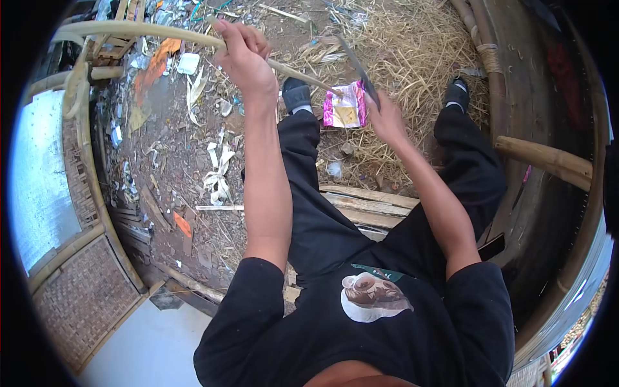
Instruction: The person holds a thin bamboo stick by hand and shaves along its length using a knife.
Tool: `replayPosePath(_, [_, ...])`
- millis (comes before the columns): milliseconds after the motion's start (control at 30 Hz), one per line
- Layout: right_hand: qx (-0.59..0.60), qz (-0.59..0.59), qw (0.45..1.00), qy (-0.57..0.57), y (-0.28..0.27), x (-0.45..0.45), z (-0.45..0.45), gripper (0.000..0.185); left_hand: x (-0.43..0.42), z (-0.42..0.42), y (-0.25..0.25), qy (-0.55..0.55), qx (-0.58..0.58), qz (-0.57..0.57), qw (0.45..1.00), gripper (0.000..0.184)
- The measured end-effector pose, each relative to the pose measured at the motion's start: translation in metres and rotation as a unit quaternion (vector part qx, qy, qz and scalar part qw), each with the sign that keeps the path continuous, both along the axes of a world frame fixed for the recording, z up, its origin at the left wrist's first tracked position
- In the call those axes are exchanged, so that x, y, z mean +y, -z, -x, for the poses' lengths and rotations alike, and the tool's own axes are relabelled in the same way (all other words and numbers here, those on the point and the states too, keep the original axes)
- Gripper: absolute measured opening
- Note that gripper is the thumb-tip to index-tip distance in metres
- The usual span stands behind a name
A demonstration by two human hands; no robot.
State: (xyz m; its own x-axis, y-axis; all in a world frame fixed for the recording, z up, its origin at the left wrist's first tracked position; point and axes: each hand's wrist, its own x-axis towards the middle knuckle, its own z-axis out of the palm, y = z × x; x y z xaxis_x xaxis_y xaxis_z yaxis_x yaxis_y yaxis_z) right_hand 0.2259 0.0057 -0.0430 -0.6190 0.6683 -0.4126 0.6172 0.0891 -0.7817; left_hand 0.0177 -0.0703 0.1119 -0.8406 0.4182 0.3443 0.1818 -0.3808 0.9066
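L hand (245,57): fingers closed round the long pale stick (148,29), thumb up along it. R hand (385,117): fingers wrapped on the grip end of the knife (356,64), blade pointing up and away, tilted left. Stick runs from far left, thru L hand, thin end over the pink packet (345,116) on the ground – can't tell if it touches. Packet lies btwn the shoes (297,95), nearer the left one, w/ straw (412,58) to its right & litter (188,63) left.
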Motion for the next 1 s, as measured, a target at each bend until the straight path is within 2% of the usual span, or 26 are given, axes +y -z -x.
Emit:
replayPosePath(67, [-0.045,-0.015,0.999,-0.021,0.036,-0.015,-0.007,0.033,0.001,0.007,0.000,0.026,0.001,0.003,1.000,0.057])
replayPosePath(167, [-0.072,-0.026,0.997,0.007,0.073,-0.040,-0.011,0.031,0.002,0.010,0.003,-0.008,-0.018,-0.017,1.000,0.058])
replayPosePath(233, [-0.107,-0.018,0.994,-0.012,0.070,-0.045,0.000,0.030,0.008,0.013,0.004,-0.050,-0.032,-0.014,0.998,0.058])
replayPosePath(300, [-0.078,-0.038,0.996,-0.001,0.072,-0.047,0.015,0.030,0.010,0.016,0.008,-0.108,-0.014,0.001,0.994,0.057])
replayPosePath(367, [-0.062,-0.029,0.998,0.008,0.066,-0.042,0.039,0.027,0.018,0.010,0.009,-0.118,-0.011,0.007,0.993,0.056])
replayPosePath(433, [0.084,-0.083,0.991,0.057,0.061,-0.035,0.058,0.023,0.027,0.004,0.009,-0.121,0.019,0.014,0.992,0.055])
replayPosePath(467, [0.083,-0.081,0.992,0.055,0.062,-0.033,0.065,0.023,0.029,0.004,0.010,-0.108,0.013,0.009,0.994,0.055])
replayPosePath(533, [0.178,-0.141,0.969,0.095,0.065,-0.036,0.071,0.021,0.033,0.001,0.006,-0.119,-0.002,0.023,0.993,0.055])
replayPosePath(567, [0.179,-0.140,0.969,0.095,0.081,-0.039,0.070,0.021,0.035,0.001,0.005,-0.128,-0.013,0.028,0.991,0.055])
replayPosePath(667, [0.110,-0.110,0.984,0.089,0.162,-0.065,0.047,0.021,0.028,0.013,0.010,-0.089,-0.003,0.019,0.996,0.057])
replayPosePath(700, [0.012,-0.075,0.996,0.041,0.182,-0.072,0.038,0.022,0.027,0.015,0.009,-0.086,-0.001,0.017,0.996,0.057])
replayPosePath(733, [-0.084,-0.038,0.996,-0.007,0.188,-0.072,0.037,0.023,0.025,0.017,0.007,-0.107,-0.013,0.026,0.994,0.057])
replayPosePath(767, [-0.082,-0.035,0.996,-0.005,0.194,-0.073,0.037,0.023,0.023,0.018,0.007,-0.131,-0.026,0.038,0.990,0.058])
replayPosePath(833, [-0.159,0.031,0.987,-0.012,0.199,-0.078,0.035,0.025,0.024,0.017,0.008,-0.137,-0.017,0.046,0.989,0.059])
replayPosePath(900, [-0.164,0.033,0.986,-0.011,0.209,-0.068,0.045,0.028,0.026,0.015,0.010,-0.137,-0.004,0.042,0.990,0.059])
replayPosePath(967, [-0.110,-0.009,0.994,-0.018,0.193,-0.047,0.061,0.029,0.024,0.018,0.011,-0.125,0.007,0.048,0.991,0.059])
replayPosePath(1000, [-0.068,-0.019,0.997,-0.002,0.164,-0.034,0.073,0.029,0.023,0.019,0.011,-0.111,0.020,0.054,0.992,0.060])
